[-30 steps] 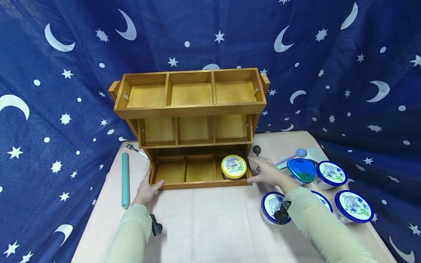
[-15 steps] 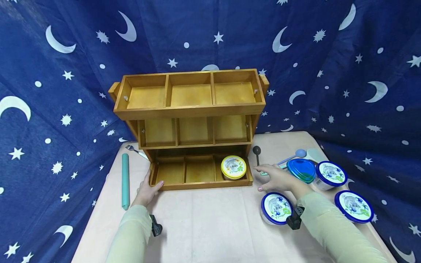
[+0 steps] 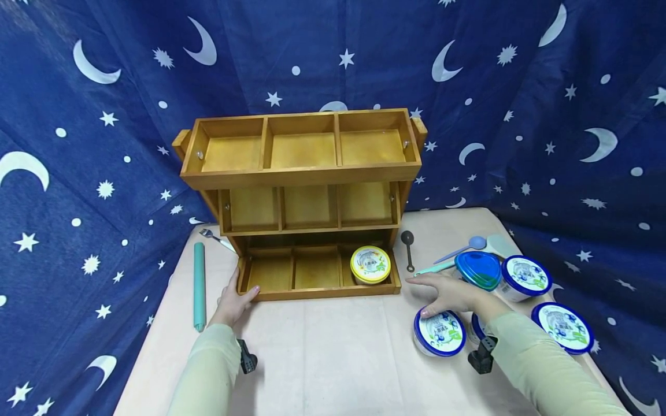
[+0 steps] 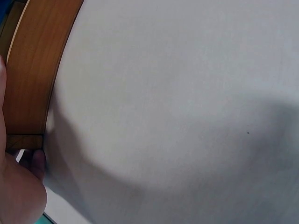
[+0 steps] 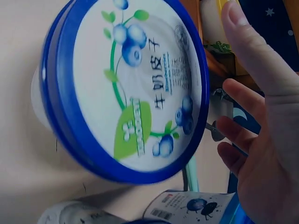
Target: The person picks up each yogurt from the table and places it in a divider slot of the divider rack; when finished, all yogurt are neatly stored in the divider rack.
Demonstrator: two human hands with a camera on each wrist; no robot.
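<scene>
A tiered wooden organizer (image 3: 302, 177) stands with its compartments facing up. My left hand (image 3: 232, 301) grips the front left corner of its lowest tray, thumb over the front board (image 4: 35, 70) and fingers along the side. A yellow-lidded tub (image 3: 370, 263) sits in that tray's right compartment. My right hand (image 3: 455, 293) is spread, with its thumb over the far edge of a blue-lidded tub (image 3: 442, 336). The right wrist view shows the tub's blueberry-printed lid (image 5: 154, 121) up close, with the fingers of the right hand (image 5: 271, 121) apart from it.
More blue-lidded tubs (image 3: 526, 274) stand at the right, one partly behind the right wrist. Near them lie a blue-lidded container (image 3: 477, 269), a blue spoon (image 3: 463, 248) and a dark spoon (image 3: 408, 245). A teal roll (image 3: 199, 289) and a fork (image 3: 215, 237) lie at the left.
My right hand has left the front right corner of the organizer and moved right and towards me, over the near tub. My left hand has stayed at its corner.
</scene>
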